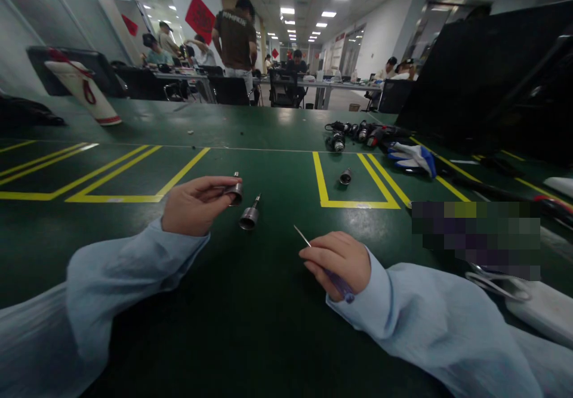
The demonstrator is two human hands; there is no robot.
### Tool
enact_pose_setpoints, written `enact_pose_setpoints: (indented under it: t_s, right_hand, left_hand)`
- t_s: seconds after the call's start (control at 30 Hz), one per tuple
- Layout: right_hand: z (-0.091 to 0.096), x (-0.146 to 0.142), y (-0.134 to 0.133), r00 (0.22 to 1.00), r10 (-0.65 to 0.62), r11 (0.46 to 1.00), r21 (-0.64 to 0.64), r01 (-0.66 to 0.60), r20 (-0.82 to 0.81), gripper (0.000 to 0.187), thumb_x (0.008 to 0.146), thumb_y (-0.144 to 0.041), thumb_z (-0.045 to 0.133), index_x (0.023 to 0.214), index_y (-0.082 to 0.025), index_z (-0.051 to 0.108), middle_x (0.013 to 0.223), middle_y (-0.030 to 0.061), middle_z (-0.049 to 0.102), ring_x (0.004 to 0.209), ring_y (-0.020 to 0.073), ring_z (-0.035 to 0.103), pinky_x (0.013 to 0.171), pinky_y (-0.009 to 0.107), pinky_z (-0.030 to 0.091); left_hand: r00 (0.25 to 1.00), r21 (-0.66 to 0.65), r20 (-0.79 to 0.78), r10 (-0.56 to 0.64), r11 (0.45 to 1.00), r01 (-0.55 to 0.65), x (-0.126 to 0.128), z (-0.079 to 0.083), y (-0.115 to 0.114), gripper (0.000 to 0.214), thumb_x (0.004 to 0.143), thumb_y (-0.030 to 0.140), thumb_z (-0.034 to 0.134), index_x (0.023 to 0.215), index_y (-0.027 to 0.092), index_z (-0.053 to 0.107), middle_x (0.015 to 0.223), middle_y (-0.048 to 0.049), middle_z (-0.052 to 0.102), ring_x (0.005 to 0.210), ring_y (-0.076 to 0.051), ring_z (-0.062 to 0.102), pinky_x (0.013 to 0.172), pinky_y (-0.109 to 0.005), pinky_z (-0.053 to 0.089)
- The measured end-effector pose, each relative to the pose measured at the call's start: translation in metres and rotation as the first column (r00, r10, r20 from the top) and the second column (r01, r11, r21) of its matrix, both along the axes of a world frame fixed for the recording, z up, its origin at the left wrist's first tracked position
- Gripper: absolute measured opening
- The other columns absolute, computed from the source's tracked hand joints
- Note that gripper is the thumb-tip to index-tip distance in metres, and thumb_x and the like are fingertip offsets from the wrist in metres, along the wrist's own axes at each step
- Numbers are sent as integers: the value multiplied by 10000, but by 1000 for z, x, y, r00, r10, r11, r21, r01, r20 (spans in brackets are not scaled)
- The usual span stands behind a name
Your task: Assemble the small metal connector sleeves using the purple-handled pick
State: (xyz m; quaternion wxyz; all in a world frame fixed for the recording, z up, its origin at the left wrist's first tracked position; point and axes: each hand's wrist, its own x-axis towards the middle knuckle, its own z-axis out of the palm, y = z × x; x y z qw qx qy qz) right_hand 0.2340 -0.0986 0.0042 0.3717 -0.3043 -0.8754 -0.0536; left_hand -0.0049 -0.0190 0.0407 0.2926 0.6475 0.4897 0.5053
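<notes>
Head view: gloves (414,158) well beyond held cylinder (234,192)

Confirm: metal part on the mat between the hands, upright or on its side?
On its side: metal part lies with round end toward camera, shaft pointing away.

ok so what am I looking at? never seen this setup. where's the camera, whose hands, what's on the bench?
There is no machine here. One camera sits on a person's head and looks forward and down, so the two light-blue sleeves are that person's own arms. The left hand pinches a small metal cylinder with a thin shaft. A second cylinder lies on the green table close beside it, and a third cylinder lies inside a yellow-lined box. The right hand grips a thin pointed pick with a purple handle. Farther back lie a heap of similar parts and a blue-and-white glove. The people behind are others at their own desks.
</notes>
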Motion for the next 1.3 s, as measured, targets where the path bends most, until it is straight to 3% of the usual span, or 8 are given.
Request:
enact_pose_setpoints:
  t_s: [0.17, 0.33, 0.5, 0.6, 0.9, 1.07, 1.2, 1.3]
  right_hand:
    - [-11, -7, 28, 998, -46, 996, -75, 43, -41, 158, 817, -144, 462, 834, -112, 616, 755, 92, 677, 646, 156, 617, 592, 282, 521]
    - [-11, -32, 49, 994, 49, 999, 7, -48, -96, 80, 785, -122, 500, 812, -132, 575, 820, 92, 669, 744, 153, 612, 686, 289, 514]
    - [-6, -72, 69, 991, 103, 981, -153, -116, -88, 215, 710, -223, 631, 878, -151, 518, 987, 102, 627, 956, 196, 557, 850, 347, 449]
    - [-6, -88, 79, 996, 87, 962, -260, -87, -12, 253, 681, -276, 673, 848, -162, 521, 958, 95, 625, 944, 223, 542, 829, 359, 440]
    - [-7, -85, 83, 998, -8, 923, -384, -14, -56, 262, 594, -38, 638, 766, -177, 499, 859, 45, 599, 827, 186, 554, 793, 336, 420]
    - [-9, -75, 74, 974, -149, 888, -456, 55, -171, 259, 572, -99, 645, 744, -184, 471, 798, 19, 555, 739, 167, 541, 685, 317, 457]
    - [-15, -58, 59, 851, -247, 808, -583, -82, -463, 253, 607, -166, 633, 774, -185, 444, 810, 20, 539, 703, 142, 543, 637, 297, 475]
    - [-20, -46, 48, 659, -260, 782, -554, -285, -706, 262, 629, -191, 630, 774, -196, 412, 783, 8, 532, 691, 121, 546, 641, 280, 486]
  left_hand:
    - [989, -172, -51, -139, 977, 128, -28, -20, 29, 386, 506, 162, 709, 888, 145, 655, 880, -81, 708, 844, -237, 663, 827, -388, 526]
    - [973, -240, -48, -228, 948, 210, -28, -21, 37, 420, 486, 169, 698, 902, 145, 645, 867, -81, 712, 875, -248, 654, 863, -426, 491]
    - [954, -212, -146, -260, 951, 226, -27, -23, 39, 417, 512, 217, 707, 921, 159, 653, 907, -97, 706, 928, -261, 632, 890, -433, 458]
    - [949, -211, -118, -291, 942, 262, -28, -27, 41, 439, 517, 221, 713, 944, 144, 650, 1018, -123, 671, 945, -256, 622, 886, -416, 459]
    - [938, -195, -132, -321, 936, 293, -32, -32, 40, 418, 550, 246, 698, 956, 157, 659, 1066, -117, 644, 992, -267, 592, 889, -403, 454]
    - [934, -132, -133, -332, 940, 316, -33, -32, 35, 457, 584, 265, 689, 1028, 172, 625, 1091, -115, 621, 998, -265, 581, 837, -384, 490]
    - [923, -88, -217, -318, 948, 306, -37, -30, 35, 481, 642, 317, 640, 1096, 174, 573, 1145, -130, 579, 1049, -285, 548, 833, -398, 492]
    - [923, 152, -359, -140, 967, 205, -36, -27, 26, 483, 678, 341, 591, 1129, 175, 533, 1224, -127, 519, 1133, -301, 477, 915, -433, 432]
